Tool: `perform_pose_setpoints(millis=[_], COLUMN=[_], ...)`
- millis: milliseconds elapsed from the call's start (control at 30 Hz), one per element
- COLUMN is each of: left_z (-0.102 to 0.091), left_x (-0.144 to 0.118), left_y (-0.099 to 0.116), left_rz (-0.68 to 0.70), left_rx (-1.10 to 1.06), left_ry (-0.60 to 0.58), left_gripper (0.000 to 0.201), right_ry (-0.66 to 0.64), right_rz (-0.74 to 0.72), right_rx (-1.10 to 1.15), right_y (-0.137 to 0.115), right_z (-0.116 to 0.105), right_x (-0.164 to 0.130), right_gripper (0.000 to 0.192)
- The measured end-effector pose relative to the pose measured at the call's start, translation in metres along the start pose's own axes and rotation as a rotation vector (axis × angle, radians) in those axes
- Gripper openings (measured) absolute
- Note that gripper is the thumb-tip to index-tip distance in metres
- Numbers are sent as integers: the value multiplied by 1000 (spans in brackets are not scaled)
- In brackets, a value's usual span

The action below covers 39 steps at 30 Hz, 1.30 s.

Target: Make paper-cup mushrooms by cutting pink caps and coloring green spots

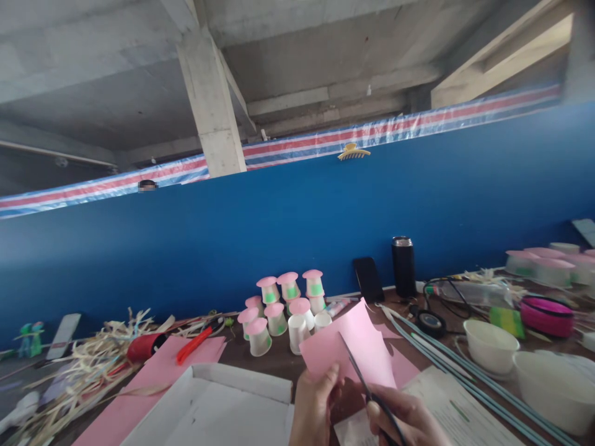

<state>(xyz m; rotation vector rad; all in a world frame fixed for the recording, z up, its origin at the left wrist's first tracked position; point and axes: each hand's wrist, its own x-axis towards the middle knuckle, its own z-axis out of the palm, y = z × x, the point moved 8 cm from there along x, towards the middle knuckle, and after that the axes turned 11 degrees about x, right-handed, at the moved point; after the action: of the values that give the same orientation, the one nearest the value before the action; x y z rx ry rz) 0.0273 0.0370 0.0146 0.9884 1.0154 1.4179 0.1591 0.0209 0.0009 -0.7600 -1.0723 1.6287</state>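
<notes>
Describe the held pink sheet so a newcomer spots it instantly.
From the blue partition, drop to the table, right of the white box. There the left hand holds the pink sheet. Unlike the pink paper lying nearby, this one is raised, scissors across it.

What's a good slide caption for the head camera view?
Left hand grips pink paper, right hand holds scissors across it; pink-topped cups stand beyond.
</notes>
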Motion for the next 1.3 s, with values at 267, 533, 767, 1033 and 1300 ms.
perform_pose_setpoints(millis=[267,533,767,1033,1300], left_z=[13,9,6,4,8], left_x=[-6,-4,-3,-3,-7], left_y=[11,11,8,7,12], left_rz=[37,35,27,31,52], left_rx=[-88,-102,-78,-96,-94], left_ry=[-97,-62,-41,-44,-75], left_gripper=[26,24,23,21,20], right_ry=[7,32,-1,-15,-3], right_rz=[-8,-10,-36,-49,-50], right_rx=[-9,-17,-79,-112,-96], right_y=[4,6,2,0,4], right_z=[-5,-9,-6,-4,-7], right_x=[2,2,2,1,4], right_gripper=[58,60,57,57,60])
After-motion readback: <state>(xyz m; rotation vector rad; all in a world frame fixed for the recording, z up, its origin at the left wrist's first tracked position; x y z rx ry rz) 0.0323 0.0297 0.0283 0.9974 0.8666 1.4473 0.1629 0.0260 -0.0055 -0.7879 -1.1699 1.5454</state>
